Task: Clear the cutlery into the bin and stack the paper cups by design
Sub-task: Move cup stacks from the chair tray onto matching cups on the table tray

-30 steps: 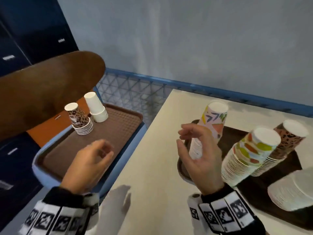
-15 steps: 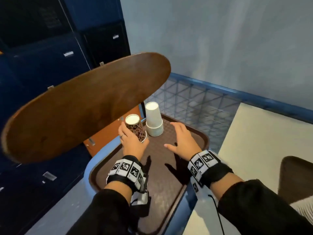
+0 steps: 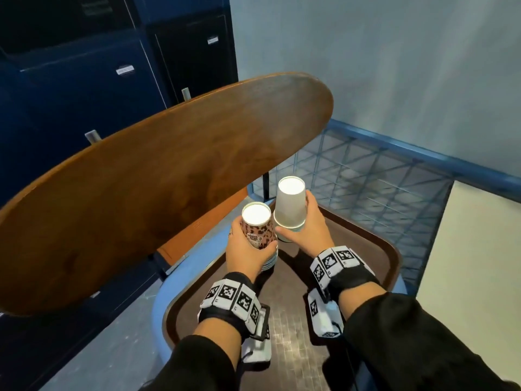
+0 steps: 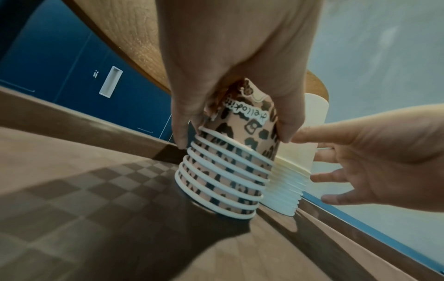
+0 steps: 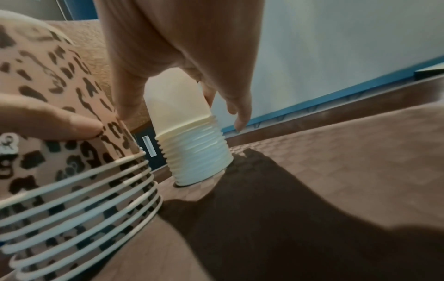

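Observation:
A stack of upside-down leopard-print cups [image 3: 258,234] stands on the brown tray [image 3: 375,258]. My left hand [image 3: 252,239] grips it near the top, thumb on the right side; close up, the leopard stack [image 4: 230,163] shows several white rims below my left hand [image 4: 233,138]. Just behind and to the right stands a stack of plain white cups [image 3: 290,207] with my right hand [image 3: 296,214] wrapped round it. From the right wrist, the white stack [image 5: 192,144] sits between thumb and fingers of my right hand [image 5: 182,117], beside the leopard stack [image 5: 60,161]. No cutlery or bin shows.
A curved wooden chair back [image 3: 169,179] hangs over the tray's left side, close to the cups. The tray lies on a blue seat [image 3: 163,300]. A blue wire-mesh rack [image 3: 380,187] stands behind, a cream tabletop [image 3: 473,263] to the right, dark blue lockers [image 3: 84,80] to the left.
My right hand went from hovering open over the tray to wrapping round the white stack. My left hand kept its hold on the leopard stack. The head view has come closer.

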A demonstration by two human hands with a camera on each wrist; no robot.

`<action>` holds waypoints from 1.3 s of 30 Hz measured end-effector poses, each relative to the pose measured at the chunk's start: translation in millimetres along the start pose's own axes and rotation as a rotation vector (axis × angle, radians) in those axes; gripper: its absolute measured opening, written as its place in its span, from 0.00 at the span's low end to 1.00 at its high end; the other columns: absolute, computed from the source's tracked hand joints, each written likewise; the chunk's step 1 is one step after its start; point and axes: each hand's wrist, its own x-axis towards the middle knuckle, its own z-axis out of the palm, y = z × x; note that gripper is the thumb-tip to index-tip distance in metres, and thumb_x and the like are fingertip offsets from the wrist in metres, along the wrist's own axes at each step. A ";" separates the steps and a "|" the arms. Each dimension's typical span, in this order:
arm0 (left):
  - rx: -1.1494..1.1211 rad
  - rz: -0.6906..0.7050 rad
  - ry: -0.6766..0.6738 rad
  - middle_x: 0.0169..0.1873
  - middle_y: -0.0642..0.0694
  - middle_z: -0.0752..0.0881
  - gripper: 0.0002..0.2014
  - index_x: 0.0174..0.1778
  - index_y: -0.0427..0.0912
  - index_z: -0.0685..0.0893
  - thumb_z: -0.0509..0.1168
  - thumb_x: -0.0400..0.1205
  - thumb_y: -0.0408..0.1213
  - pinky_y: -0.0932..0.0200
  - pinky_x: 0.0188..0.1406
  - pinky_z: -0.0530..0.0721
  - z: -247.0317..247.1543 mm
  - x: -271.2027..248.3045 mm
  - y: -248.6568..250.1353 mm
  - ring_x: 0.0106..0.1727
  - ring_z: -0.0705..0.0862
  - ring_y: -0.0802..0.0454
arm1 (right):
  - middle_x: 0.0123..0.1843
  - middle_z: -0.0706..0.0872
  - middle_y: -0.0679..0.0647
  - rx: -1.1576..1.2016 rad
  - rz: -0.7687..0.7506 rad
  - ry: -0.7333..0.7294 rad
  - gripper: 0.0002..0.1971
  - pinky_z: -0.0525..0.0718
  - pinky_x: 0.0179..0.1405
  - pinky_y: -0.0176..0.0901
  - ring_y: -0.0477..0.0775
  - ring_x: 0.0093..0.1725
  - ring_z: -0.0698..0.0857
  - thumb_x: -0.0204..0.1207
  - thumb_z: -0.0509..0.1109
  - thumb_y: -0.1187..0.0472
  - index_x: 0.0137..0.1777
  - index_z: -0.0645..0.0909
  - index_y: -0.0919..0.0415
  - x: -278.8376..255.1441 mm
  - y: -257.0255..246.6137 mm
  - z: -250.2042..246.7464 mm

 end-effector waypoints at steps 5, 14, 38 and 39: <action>0.063 -0.001 -0.061 0.64 0.42 0.78 0.37 0.66 0.41 0.72 0.80 0.62 0.40 0.59 0.63 0.70 -1.5 6.1 -9.8 0.69 0.74 0.46 | 0.69 0.70 0.58 -0.148 0.044 -0.024 0.42 0.67 0.71 0.56 0.62 0.72 0.65 0.60 0.80 0.49 0.72 0.64 0.51 2.4 5.6 1.5; 0.061 -0.018 -0.222 0.65 0.46 0.81 0.42 0.69 0.45 0.68 0.81 0.61 0.37 0.61 0.58 0.72 -6.7 -10.5 -9.9 0.67 0.78 0.48 | 0.67 0.78 0.58 -0.040 0.097 -0.067 0.41 0.74 0.55 0.45 0.58 0.65 0.77 0.58 0.83 0.57 0.68 0.63 0.59 -18.0 10.2 -6.9; -0.169 0.172 -0.456 0.50 0.61 0.84 0.36 0.57 0.57 0.73 0.83 0.59 0.32 0.71 0.46 0.77 20.3 -241.9 61.1 0.51 0.83 0.67 | 0.52 0.78 0.32 0.347 0.094 0.097 0.32 0.77 0.50 0.25 0.36 0.53 0.81 0.60 0.81 0.68 0.53 0.69 0.37 -309.0 35.5 -200.0; -0.180 0.197 -0.487 0.50 0.60 0.85 0.38 0.59 0.54 0.74 0.84 0.56 0.36 0.72 0.45 0.79 26.7 -257.1 67.2 0.51 0.84 0.66 | 0.52 0.79 0.33 0.357 0.091 0.104 0.32 0.78 0.45 0.20 0.32 0.51 0.82 0.61 0.80 0.70 0.52 0.70 0.37 -327.4 40.5 -212.1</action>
